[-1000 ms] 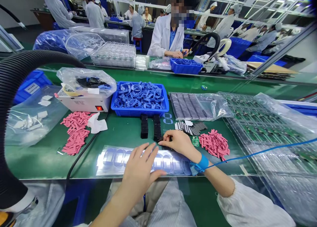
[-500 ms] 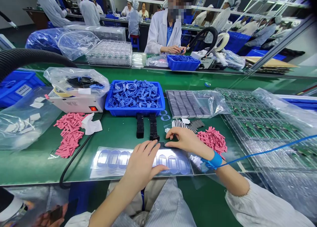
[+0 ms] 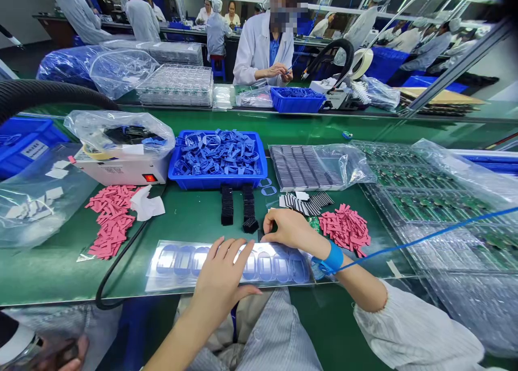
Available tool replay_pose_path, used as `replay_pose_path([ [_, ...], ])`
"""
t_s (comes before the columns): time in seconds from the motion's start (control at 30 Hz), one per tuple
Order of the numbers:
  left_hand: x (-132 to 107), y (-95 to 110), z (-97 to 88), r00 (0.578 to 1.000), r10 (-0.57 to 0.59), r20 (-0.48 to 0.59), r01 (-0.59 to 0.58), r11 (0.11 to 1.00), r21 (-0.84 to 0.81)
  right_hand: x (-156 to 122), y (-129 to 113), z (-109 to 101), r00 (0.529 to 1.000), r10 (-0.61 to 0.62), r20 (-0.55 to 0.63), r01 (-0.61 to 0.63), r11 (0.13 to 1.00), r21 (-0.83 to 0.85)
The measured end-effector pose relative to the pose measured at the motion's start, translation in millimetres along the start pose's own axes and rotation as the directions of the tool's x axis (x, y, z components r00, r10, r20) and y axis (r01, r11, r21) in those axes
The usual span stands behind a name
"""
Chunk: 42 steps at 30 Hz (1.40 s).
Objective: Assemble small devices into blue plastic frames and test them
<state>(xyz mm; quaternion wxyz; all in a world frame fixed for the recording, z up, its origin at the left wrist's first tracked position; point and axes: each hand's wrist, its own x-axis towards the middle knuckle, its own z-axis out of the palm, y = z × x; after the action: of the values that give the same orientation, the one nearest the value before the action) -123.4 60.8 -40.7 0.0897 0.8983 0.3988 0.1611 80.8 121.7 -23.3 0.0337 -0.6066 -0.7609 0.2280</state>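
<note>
- Hands: the left hand (image 3: pixel 220 274) lies flat with its fingers spread, fingertips on the near half of the clear blister sheet (image 3: pixel 178 260), which holds a row of oval hollows.
- The right hand (image 3: pixel 288 228) sits just past the sheet's far edge, fingers curled down over a small black piece (image 3: pixel 262 235); whether they pinch it, I cannot tell.
- A blue wrist strap (image 3: pixel 334 258) circles the right wrist, and its blue cord (image 3: pixel 421 241) runs off past the sheet's right end.
- Two stacks of black parts (image 3: pixel 227 204) stand beyond the sheet's far edge, with a narrow strip of green bench mat (image 3: pixel 202 228) between them and the sheet.
- Beyond those stacks sits a blue crate of blue frames (image 3: pixel 217 168).
- Pink strips lie in two heaps, one (image 3: pixel 112 220) left of the sheet, the other (image 3: pixel 345 229) past its right end.
- The bench's front edge (image 3: pixel 73 302) runs just below the sheet's near side.
- Trays of green circuit boards (image 3: pixel 429 203) lie well right of the sheet.
</note>
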Motion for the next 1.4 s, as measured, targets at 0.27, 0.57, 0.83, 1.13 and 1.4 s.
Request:
replay_pose_path([
  [0.27,4.1,4.0,-6.1,0.999,-0.027,0.021,0.028,0.999,-0.043,-1.6,-1.9,-1.4,1.000,0.015,0.005,-0.015,1.000,0.005],
  [0.57,25.6,3.3,-13.7,0.985,-0.137,0.103,0.156,0.967,-0.204,0.5,3.0,-2.0,0.999,-0.042,0.011,0.040,0.992,0.123],
  [0.83,35.8,-7.6,-17.8,0.978,-0.166,0.127,0.198,0.928,-0.317,0.1,2.6,0.3,0.990,-0.137,-0.035,0.142,0.952,0.273],
  [1.13,39.4,-14.8,-14.2,0.971,-0.232,0.054,0.232,0.870,-0.434,-3.3,-6.0,8.4,0.988,-0.080,-0.129,0.118,0.939,0.323],
  [1.4,51.7,-21.8,-6.1,0.954,-0.300,0.024,0.280,0.856,-0.435,-7.6,-12.4,14.0,0.985,-0.027,-0.168,0.083,0.939,0.333],
])
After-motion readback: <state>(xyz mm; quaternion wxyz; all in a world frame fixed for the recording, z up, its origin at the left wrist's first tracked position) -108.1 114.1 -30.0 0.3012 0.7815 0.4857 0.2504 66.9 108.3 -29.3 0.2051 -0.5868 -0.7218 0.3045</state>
